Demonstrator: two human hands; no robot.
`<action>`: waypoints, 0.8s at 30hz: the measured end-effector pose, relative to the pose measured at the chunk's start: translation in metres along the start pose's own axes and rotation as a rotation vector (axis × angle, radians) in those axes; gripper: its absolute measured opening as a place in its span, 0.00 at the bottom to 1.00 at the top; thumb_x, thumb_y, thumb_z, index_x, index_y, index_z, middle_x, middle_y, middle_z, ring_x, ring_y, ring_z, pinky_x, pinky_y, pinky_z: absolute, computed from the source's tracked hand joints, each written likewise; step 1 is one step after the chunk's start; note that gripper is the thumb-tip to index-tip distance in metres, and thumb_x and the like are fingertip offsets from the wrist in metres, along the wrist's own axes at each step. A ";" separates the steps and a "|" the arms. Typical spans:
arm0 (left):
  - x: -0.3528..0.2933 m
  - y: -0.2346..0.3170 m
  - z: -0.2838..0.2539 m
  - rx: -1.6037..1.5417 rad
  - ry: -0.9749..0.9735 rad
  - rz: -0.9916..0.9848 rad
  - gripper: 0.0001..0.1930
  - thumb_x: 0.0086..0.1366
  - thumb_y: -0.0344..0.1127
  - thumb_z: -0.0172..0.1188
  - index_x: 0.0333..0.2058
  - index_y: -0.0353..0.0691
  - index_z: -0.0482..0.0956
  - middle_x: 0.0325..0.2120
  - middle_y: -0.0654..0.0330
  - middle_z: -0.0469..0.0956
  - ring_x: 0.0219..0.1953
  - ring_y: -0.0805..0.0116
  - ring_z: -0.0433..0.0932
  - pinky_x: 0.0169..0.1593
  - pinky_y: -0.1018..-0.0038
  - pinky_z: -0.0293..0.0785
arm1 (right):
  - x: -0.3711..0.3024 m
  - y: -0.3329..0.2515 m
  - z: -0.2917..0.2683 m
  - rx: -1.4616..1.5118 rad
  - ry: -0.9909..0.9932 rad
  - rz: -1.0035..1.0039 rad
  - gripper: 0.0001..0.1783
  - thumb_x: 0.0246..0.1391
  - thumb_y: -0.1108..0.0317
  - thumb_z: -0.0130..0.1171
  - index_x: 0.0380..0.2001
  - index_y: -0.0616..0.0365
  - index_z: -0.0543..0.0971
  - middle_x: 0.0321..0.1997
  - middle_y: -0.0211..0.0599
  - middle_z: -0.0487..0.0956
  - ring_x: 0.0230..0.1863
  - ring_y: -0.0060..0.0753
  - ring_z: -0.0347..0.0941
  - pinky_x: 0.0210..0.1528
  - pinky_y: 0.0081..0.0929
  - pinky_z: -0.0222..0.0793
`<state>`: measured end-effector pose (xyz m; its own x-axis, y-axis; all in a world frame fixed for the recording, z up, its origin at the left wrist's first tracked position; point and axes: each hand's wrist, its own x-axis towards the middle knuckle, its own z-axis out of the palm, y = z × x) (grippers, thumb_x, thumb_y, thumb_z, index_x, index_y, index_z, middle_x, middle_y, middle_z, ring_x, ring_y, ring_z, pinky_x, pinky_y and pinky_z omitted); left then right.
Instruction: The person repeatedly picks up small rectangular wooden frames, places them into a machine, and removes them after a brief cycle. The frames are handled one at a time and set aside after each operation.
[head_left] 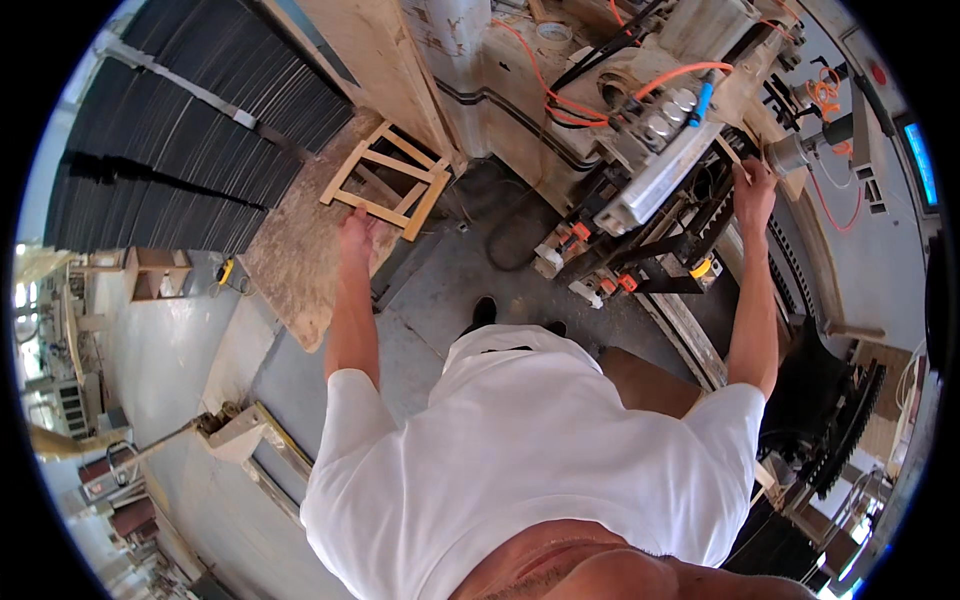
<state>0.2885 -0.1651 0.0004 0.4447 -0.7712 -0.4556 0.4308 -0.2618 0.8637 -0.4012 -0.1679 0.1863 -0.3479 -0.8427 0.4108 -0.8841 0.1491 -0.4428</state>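
On the left, my left hand (357, 232) grips the near rail of a small wooden frame (384, 161). Pale slats with crosspieces and open gaps make up this frame, which is tilted over a worn brown board (290, 245). My right hand (755, 192) is raised at the right end of a machine (660, 180) with a metal bar, orange hoses and a blue fitting. Its fingers are closed beside a pale wooden strip (730, 150); what they hold, if anything, is hidden.
A tall stack of dark thin sheets (190, 120) stands at the far left. Toothed black tracks (790, 265) run along the right side of the machine, near a lit blue screen (919, 163). A wooden bench (255, 440) is at the lower left.
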 end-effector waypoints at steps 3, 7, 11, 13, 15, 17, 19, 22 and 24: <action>0.068 0.002 -0.001 0.051 -0.005 -0.033 0.10 0.68 0.33 0.56 0.43 0.33 0.75 0.34 0.58 0.77 0.35 0.62 0.79 0.41 0.60 0.81 | -0.051 -0.047 -0.006 0.178 0.018 0.089 0.15 0.56 0.64 0.62 0.45 0.60 0.80 0.36 0.39 0.82 0.35 0.29 0.77 0.42 0.26 0.72; 0.127 -0.009 0.012 0.235 0.026 -0.042 0.15 0.67 0.37 0.58 0.44 0.30 0.75 0.36 0.54 0.79 0.37 0.58 0.80 0.41 0.59 0.79 | -0.131 -0.065 0.011 0.373 -0.024 0.200 0.15 0.56 0.72 0.62 0.46 0.64 0.79 0.34 0.32 0.81 0.35 0.19 0.74 0.40 0.20 0.71; 0.135 -0.005 0.008 1.163 0.073 0.117 0.22 0.65 0.45 0.60 0.46 0.28 0.77 0.38 0.46 0.81 0.40 0.52 0.81 0.45 0.59 0.76 | -0.179 -0.105 0.010 0.272 -0.134 0.344 0.06 0.56 0.75 0.60 0.36 0.65 0.80 0.44 0.35 0.82 0.38 0.19 0.75 0.43 0.19 0.72; 0.124 0.001 0.013 1.259 -0.012 0.209 0.23 0.64 0.48 0.60 0.46 0.31 0.78 0.38 0.44 0.81 0.41 0.50 0.80 0.46 0.58 0.75 | -0.200 -0.103 0.010 0.327 -0.114 0.393 0.07 0.56 0.75 0.61 0.37 0.65 0.80 0.45 0.35 0.82 0.38 0.18 0.75 0.43 0.19 0.72; 0.104 0.002 0.019 1.303 0.007 0.360 0.22 0.63 0.48 0.60 0.46 0.33 0.79 0.38 0.44 0.81 0.41 0.49 0.80 0.46 0.58 0.75 | -0.216 -0.103 0.009 0.343 -0.093 0.411 0.08 0.56 0.74 0.61 0.39 0.64 0.80 0.45 0.35 0.82 0.38 0.18 0.75 0.43 0.19 0.72; 0.079 -0.005 0.031 1.279 0.099 0.575 0.19 0.63 0.45 0.61 0.44 0.35 0.80 0.38 0.45 0.81 0.40 0.50 0.80 0.44 0.58 0.75 | -0.236 -0.091 0.007 0.360 -0.033 0.401 0.09 0.56 0.74 0.61 0.40 0.63 0.80 0.44 0.34 0.82 0.38 0.17 0.75 0.43 0.19 0.72; 0.048 -0.012 0.042 1.185 -0.139 0.705 0.17 0.63 0.43 0.61 0.41 0.33 0.80 0.37 0.47 0.81 0.39 0.53 0.80 0.43 0.61 0.75 | -0.252 -0.084 -0.007 0.345 0.005 0.353 0.11 0.55 0.73 0.62 0.43 0.62 0.79 0.40 0.34 0.82 0.39 0.22 0.77 0.43 0.23 0.74; 0.000 -0.061 0.054 0.851 -0.367 0.692 0.14 0.66 0.39 0.58 0.39 0.32 0.79 0.32 0.51 0.81 0.33 0.58 0.80 0.39 0.67 0.75 | -0.260 -0.092 -0.046 0.162 -0.038 0.349 0.12 0.54 0.70 0.63 0.42 0.58 0.79 0.42 0.39 0.82 0.41 0.34 0.80 0.45 0.29 0.75; -0.040 -0.091 0.075 0.895 -0.577 0.800 0.11 0.66 0.35 0.57 0.40 0.34 0.80 0.29 0.57 0.80 0.28 0.65 0.78 0.35 0.72 0.75 | -0.264 -0.092 -0.084 0.023 0.048 0.181 0.11 0.52 0.70 0.62 0.39 0.58 0.77 0.44 0.43 0.80 0.43 0.50 0.77 0.44 0.36 0.74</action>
<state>0.1721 -0.1537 -0.0438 -0.1587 -0.9660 0.2042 -0.5513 0.2583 0.7933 -0.2545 0.0840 0.1851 -0.5150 -0.7779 0.3600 -0.7990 0.2836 -0.5303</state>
